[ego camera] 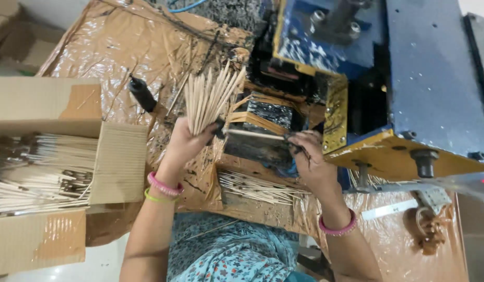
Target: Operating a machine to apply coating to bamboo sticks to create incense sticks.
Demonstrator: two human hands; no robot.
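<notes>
Plainly, left hand (187, 140) grips many sticks (209, 98); right hand (308, 154) pinches one stick (255, 134).

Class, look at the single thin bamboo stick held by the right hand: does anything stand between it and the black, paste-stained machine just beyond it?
Nothing visible does. The right hand pinches the thin bamboo stick lying directly against the black, paste-stained machine; the left hand holds its fanned bundle of pale sticks off to the side.

Pale tan bamboo sticks (209, 99), glossy brown plastic sheet (127, 47) streaked with black, blue machine body (430, 68) with yellow base plate (388, 154), plain brown cardboard box (43, 104), pink and yellow-green bangles (162, 189), pink bangle (337, 228), teal floral-print garment (231, 256).
</notes>
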